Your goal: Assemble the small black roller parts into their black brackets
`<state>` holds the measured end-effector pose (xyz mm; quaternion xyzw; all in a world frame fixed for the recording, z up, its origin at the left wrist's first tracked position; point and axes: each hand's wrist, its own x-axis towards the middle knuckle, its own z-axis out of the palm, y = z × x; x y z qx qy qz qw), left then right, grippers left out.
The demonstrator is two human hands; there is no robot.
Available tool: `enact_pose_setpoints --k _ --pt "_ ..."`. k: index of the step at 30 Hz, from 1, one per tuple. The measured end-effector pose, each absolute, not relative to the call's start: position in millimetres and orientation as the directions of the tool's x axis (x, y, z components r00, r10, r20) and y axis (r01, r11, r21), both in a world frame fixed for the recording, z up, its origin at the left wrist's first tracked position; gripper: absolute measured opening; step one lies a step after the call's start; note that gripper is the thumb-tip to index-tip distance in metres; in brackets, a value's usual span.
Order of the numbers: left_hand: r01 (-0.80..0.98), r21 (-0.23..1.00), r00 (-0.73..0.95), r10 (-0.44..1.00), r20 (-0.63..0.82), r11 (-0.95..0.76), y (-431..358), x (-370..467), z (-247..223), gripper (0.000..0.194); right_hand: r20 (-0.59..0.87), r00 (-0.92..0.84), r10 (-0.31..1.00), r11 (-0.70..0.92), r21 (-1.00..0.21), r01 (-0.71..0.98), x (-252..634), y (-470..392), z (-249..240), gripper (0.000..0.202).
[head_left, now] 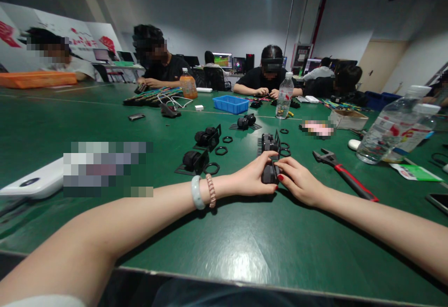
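Observation:
In front of me, my left hand (pixel 257 174) is closed round a small dark block-shaped part (pixel 269 172), thumb on the near side and fingers on the far side. From the right, the fingertips of my right hand (pixel 303 183) pinch at the same part's right edge; its finer detail is hidden by my fingers. Just beyond stands a similar black assembly with an upright plate (pixel 270 142), with black rings (pixel 284 149) beside it. More black assemblies (pixel 194 161) with bracket plates lie to the left, and a black six-sided ring (pixel 212 168) lies beside the nearest one.
An adjustable wrench (pixel 346 176) with a red and black handle lies right of my hand. Clear plastic bottles (pixel 385 125) stand farther right. A white device (pixel 35 178) rests at left. Across the green table (pixel 224 232) are a blue tray (pixel 231 105) and co-workers.

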<state>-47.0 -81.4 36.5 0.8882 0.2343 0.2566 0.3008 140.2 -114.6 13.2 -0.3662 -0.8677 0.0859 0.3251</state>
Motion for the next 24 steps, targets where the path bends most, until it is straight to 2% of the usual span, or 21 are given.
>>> enact_pose_setpoints --k 11,17,24 --pt "0.265 0.624 0.772 0.550 0.320 -0.735 -80.8 -48.2 35.9 0.072 0.545 -0.513 0.663 0.742 -0.388 0.547 141.4 -118.3 16.0 0.034" --pt "0.273 0.612 0.782 0.542 0.308 -0.742 -81.2 -48.6 36.5 0.073 0.565 -0.505 0.653 0.752 -0.398 0.526 139.9 -120.5 16.4 0.048" --pt "0.243 0.627 0.779 0.534 0.328 -0.740 -80.6 -48.7 36.1 0.074 0.573 -0.516 0.637 0.763 -0.373 0.528 138.0 -119.9 15.6 0.049"
